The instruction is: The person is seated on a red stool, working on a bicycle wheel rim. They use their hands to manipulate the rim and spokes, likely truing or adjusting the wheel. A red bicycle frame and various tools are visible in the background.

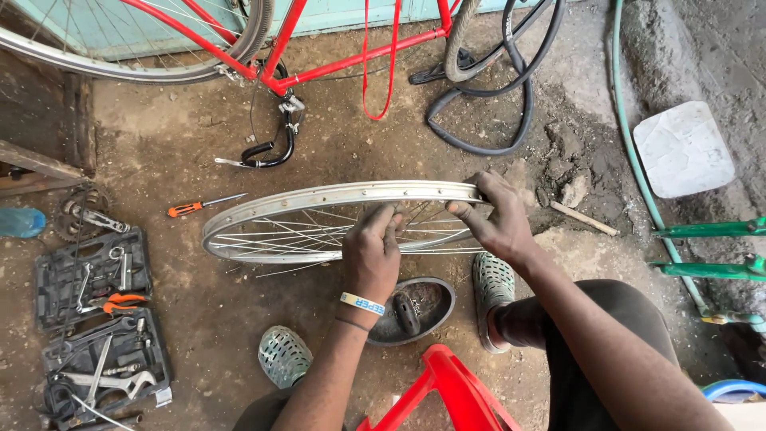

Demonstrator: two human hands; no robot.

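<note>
The red bicycle frame (319, 68) stands at the top of the view over a bare dirt floor (183, 152), with a loose black tyre (487, 120) curled on the ground beside it. In the middle, a bare spoked wheel rim (319, 195) is held on edge just above the floor, well clear of the frame. The right hand (499, 219) wraps its fingers over the top of the rim at its right end, closed around the metal. The left hand (373, 251) reaches in among the spokes (279, 235), its fingers curled together on them; whether they pinch a single spoke or nipple cannot be told. By the look of it, the work in hand is checking or adjusting the spokes of the stripped wheel, and the next move seems to call for a steady grip on the rim while the wheel is turned to bring the next spokes under the left hand. To the left lie two open black tool cases (96, 311) with spanners and pliers, and an orange-handled screwdriver (199, 206) rests near the rim. A small dark bowl (415, 307) sits between the sandalled feet.
</note>
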